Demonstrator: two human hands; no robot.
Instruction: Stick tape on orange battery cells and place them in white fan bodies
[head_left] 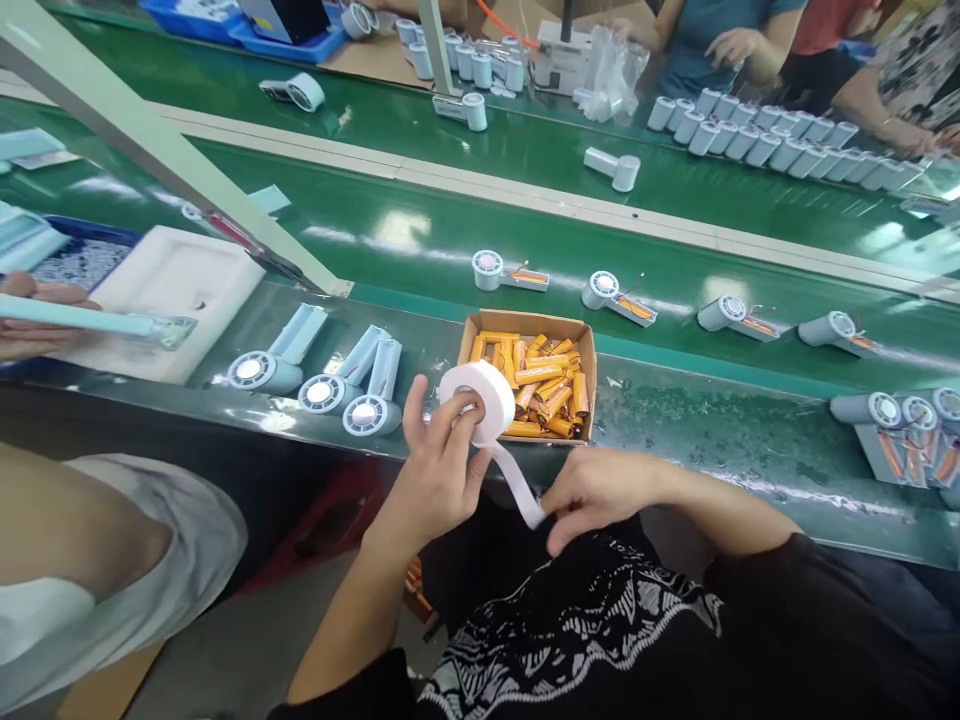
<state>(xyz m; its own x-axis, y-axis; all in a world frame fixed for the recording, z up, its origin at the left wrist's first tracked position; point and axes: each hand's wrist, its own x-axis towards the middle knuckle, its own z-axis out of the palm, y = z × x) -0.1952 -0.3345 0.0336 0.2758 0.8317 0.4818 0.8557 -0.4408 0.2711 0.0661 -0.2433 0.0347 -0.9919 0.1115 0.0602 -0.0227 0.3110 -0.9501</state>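
Observation:
My left hand grips a roll of white tape, with fingers hooked into its core. A strip of tape runs down from the roll to my right hand, whose fingers pinch its free end. Just behind the roll, a cardboard box holds many orange cylindrical batteries. To the left of my hands, several light-blue fan housings with round white centres lie on the bench edge.
Housings with orange batteries in their handles lie along the green conveyor. More are grouped at the right. A slanted metal post crosses the left. Beside me a co-worker's hand holds a light-blue part near a white tray.

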